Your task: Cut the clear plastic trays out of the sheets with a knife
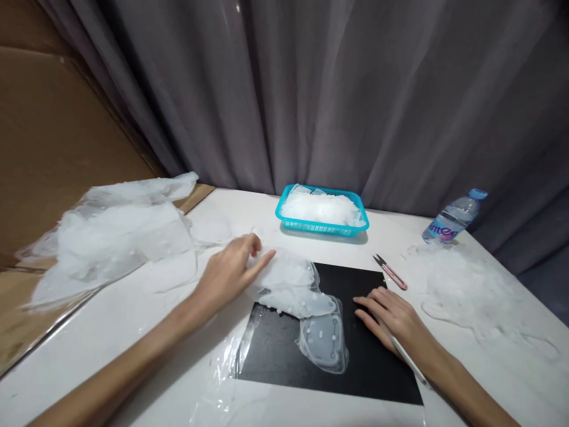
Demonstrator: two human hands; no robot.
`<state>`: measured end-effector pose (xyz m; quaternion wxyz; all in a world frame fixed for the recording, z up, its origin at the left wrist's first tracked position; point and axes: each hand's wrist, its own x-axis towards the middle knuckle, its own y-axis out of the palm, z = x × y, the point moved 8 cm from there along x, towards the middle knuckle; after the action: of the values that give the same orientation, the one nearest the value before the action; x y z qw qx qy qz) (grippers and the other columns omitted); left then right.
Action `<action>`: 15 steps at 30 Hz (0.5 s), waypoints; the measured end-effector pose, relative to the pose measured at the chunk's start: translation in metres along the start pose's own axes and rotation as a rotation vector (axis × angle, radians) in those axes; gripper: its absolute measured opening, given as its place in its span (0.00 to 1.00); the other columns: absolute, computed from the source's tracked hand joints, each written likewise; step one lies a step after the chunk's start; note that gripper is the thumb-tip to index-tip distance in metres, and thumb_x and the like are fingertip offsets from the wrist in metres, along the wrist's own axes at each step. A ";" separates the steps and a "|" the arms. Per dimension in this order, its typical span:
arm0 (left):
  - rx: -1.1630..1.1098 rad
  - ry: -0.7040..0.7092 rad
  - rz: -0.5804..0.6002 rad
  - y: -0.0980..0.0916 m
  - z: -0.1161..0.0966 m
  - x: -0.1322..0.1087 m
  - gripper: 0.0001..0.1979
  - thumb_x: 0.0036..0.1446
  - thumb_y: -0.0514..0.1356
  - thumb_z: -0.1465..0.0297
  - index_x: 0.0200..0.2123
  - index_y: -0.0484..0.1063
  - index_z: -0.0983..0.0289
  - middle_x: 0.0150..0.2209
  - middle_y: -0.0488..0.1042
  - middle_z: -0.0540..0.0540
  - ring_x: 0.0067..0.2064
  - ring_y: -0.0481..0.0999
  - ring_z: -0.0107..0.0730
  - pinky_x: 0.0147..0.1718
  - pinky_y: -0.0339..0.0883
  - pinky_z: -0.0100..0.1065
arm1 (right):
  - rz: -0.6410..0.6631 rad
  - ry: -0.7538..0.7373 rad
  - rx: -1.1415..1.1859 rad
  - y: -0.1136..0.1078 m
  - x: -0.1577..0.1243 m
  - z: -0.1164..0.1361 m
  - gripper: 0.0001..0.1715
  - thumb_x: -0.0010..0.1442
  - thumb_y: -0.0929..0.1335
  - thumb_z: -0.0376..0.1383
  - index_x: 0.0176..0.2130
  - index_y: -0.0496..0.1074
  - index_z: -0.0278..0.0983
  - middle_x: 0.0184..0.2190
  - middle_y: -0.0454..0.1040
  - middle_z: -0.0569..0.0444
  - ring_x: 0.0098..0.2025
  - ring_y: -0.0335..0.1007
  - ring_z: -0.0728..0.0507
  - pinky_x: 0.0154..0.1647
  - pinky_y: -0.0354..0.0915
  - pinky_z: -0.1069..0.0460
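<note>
Head view, big to small. Grey curtain [338, 89] fills the back, w/ brown cardboard [48, 130] at far left. White bench [111, 332] runs under everything. On its left edge sits a heap of crumpled clear plastic bags [111, 237], partly hanging over onto the cardboard.

Black mat [377, 367] lies flat in the middle, right in front of me. A pile of translucent white plastic pieces [306, 302] w/ small studs spreads from the mat's top-left corner down toward its centre. Thin white trimmings [471, 290] are scattered on the bench at right, well apart from the mat. Turquoise basket [284, 214], full of the same white pieces, stands at the back by the curtain.

My left hand [233, 270] reaches across to the pile's upper end: fingers loose and apart, index stretched out & touching the top pieces, nothing clamped. My right hand [391, 317] lies palm-down on the mat just right of the pile, fingers straight & relaxed, not touching it. A thin white strip runs by that wrist; can't tell if it's held.

Water bottle [453, 219] lies tilted at far right. Pink-handled thread snips [391, 273] lie just off the mat's top-right corner.
</note>
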<state>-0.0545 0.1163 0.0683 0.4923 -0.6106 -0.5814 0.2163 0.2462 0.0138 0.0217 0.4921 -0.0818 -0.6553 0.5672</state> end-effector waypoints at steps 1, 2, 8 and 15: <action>0.032 -0.035 0.013 0.000 0.016 0.006 0.23 0.66 0.57 0.44 0.40 0.69 0.59 0.39 0.75 0.56 0.43 0.76 0.48 0.42 0.67 0.44 | 0.012 -0.009 0.017 0.001 0.000 0.007 0.11 0.76 0.65 0.38 0.50 0.75 0.37 0.35 0.77 0.50 0.36 0.76 0.41 0.40 0.73 0.46; 0.030 -0.034 0.052 0.003 0.027 0.011 0.26 0.64 0.58 0.42 0.42 0.70 0.59 0.42 0.75 0.57 0.47 0.76 0.51 0.47 0.68 0.47 | 0.024 -0.013 0.037 0.001 0.001 0.013 0.13 0.75 0.65 0.41 0.51 0.75 0.37 0.35 0.77 0.49 0.36 0.76 0.41 0.40 0.73 0.45; -0.015 0.156 0.128 0.026 0.027 0.016 0.49 0.52 0.67 0.38 0.67 0.61 0.61 0.67 0.63 0.67 0.68 0.63 0.62 0.67 0.58 0.57 | 0.091 0.046 0.108 0.009 -0.001 0.042 0.21 0.72 0.69 0.47 0.55 0.72 0.37 0.41 0.77 0.46 0.42 0.76 0.36 0.45 0.74 0.42; -0.167 0.076 0.263 0.026 0.016 0.013 0.28 0.56 0.67 0.43 0.48 0.74 0.59 0.47 0.80 0.57 0.49 0.79 0.50 0.50 0.71 0.44 | 0.107 0.146 0.315 0.008 0.001 0.046 0.05 0.74 0.65 0.33 0.43 0.70 0.40 0.36 0.75 0.52 0.37 0.72 0.41 0.40 0.69 0.47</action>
<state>-0.0518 0.1384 0.0439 0.4289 -0.7280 -0.4933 0.2066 0.2081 -0.0131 0.0221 0.5142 -0.0796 -0.5157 0.6807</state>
